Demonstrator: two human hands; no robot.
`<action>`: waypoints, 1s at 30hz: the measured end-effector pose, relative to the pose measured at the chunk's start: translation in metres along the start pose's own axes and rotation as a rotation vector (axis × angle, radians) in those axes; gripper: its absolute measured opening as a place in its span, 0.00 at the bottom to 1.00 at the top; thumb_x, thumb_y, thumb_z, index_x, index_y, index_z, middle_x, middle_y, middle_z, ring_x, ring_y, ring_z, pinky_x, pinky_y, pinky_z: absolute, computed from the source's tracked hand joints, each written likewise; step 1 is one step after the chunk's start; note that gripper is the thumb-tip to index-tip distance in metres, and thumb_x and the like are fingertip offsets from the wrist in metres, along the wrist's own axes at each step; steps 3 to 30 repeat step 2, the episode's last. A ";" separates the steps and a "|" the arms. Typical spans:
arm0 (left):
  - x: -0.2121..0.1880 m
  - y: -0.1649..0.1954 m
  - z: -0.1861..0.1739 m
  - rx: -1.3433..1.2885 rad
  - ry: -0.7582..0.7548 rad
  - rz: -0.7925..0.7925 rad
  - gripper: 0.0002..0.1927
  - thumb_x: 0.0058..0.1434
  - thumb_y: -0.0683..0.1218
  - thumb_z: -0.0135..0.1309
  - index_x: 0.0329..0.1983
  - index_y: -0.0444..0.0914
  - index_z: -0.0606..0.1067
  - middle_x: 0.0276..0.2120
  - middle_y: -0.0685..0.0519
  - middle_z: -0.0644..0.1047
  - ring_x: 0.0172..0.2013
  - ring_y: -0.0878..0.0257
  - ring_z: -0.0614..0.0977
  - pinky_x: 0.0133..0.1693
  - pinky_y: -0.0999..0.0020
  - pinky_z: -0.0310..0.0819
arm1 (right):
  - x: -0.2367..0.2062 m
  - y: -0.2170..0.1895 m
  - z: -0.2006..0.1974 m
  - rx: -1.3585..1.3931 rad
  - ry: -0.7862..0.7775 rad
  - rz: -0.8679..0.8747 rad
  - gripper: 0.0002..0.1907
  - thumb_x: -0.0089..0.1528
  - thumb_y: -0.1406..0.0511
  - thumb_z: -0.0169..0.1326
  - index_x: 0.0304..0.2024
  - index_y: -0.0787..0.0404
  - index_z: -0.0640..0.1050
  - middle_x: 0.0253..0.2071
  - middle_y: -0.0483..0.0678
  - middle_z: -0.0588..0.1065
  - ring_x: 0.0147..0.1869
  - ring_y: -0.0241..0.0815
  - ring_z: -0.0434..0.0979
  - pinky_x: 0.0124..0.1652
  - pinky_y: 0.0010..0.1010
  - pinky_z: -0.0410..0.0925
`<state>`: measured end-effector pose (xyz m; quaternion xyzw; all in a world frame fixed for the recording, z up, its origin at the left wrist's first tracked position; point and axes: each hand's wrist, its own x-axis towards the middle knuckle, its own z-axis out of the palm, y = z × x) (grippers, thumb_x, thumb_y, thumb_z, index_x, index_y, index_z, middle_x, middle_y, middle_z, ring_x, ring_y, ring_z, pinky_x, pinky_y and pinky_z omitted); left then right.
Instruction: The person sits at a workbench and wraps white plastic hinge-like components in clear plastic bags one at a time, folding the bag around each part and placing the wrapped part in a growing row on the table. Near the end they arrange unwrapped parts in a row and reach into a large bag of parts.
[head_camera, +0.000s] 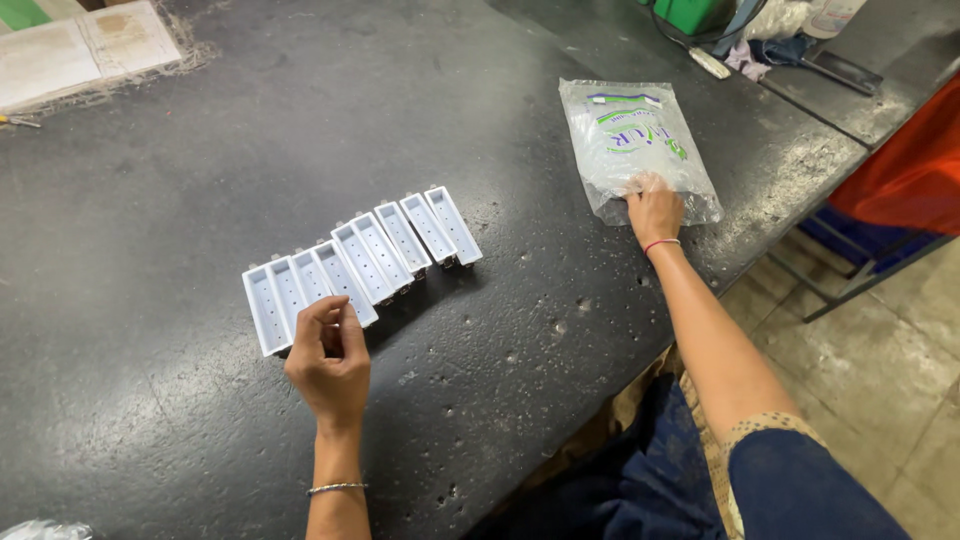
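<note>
Left hand (328, 362) pinched on near end of white tray row (360, 262) mid-bench, right hand (653, 208) reaching into clear plastic bag (635, 145) near bench edge, grip hidden; advisable: steady trays, withdraw small parts slowly.

surface: dark pitted worktable (200, 200) | on it: row of white trays (360, 260), clear plastic bag (630, 140)

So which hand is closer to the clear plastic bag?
The right hand. Its fingers rest on the near end of the clear plastic bag. The left hand is far off to the left, at the near end of the row of white trays.
</note>
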<state>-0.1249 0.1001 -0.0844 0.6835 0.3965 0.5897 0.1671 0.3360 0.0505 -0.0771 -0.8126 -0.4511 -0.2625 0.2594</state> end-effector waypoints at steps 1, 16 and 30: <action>0.000 0.002 0.000 -0.006 0.004 0.013 0.06 0.67 0.36 0.58 0.46 0.37 0.77 0.29 0.55 0.79 0.23 0.74 0.74 0.24 0.77 0.65 | 0.002 -0.002 -0.002 0.056 -0.010 0.024 0.12 0.61 0.59 0.61 0.40 0.61 0.81 0.42 0.59 0.79 0.45 0.62 0.79 0.44 0.49 0.71; 0.000 0.003 -0.002 -0.010 0.007 0.026 0.06 0.67 0.36 0.59 0.46 0.37 0.77 0.30 0.54 0.80 0.24 0.74 0.75 0.24 0.78 0.66 | 0.001 -0.004 -0.006 0.113 -0.022 0.048 0.12 0.61 0.60 0.61 0.40 0.61 0.81 0.44 0.59 0.79 0.49 0.61 0.78 0.47 0.49 0.71; 0.000 0.003 -0.002 -0.010 0.007 0.026 0.06 0.67 0.36 0.59 0.46 0.37 0.77 0.30 0.54 0.80 0.24 0.74 0.75 0.24 0.78 0.66 | 0.001 -0.004 -0.006 0.113 -0.022 0.048 0.12 0.61 0.60 0.61 0.40 0.61 0.81 0.44 0.59 0.79 0.49 0.61 0.78 0.47 0.49 0.71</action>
